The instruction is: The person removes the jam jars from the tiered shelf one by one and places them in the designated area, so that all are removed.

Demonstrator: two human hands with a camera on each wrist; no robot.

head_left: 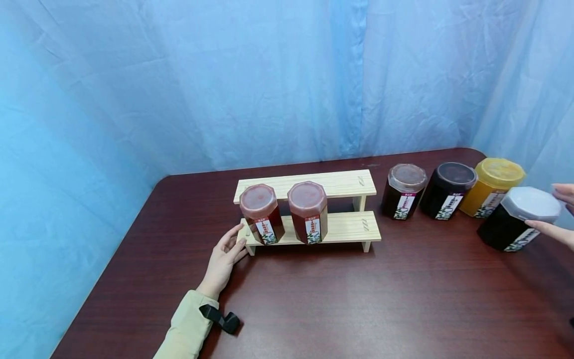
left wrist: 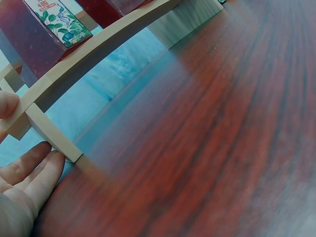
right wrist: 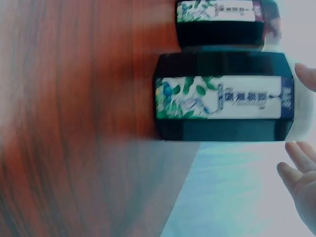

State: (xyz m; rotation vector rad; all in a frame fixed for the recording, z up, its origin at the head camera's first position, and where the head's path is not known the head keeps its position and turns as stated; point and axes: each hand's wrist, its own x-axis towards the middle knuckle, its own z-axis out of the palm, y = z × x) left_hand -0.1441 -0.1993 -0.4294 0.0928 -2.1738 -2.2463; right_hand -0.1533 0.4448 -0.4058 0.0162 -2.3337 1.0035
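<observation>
Blue curtains (head_left: pixel 269 99) back a dark-red wooden table (head_left: pixel 314 309). The left hand (head_left: pixel 225 258) grips a pale two-tier wooden stand (head_left: pixel 343 228), probably steadying it beneath two red octagonal jars (head_left: pixel 296 219); the right hand (head_left: pixel 558 233) spans a black, white-lidded octagonal jar (head_left: pixel 511 219) at far right, its grip unclear.

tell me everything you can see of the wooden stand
The wooden stand looks like pale, unpainted wood, with two stepped planks on short legs. It stands upright on the dark reddish table, the higher plank behind. Two red jars stand on the lower plank; the left hand touches its left end.
</observation>
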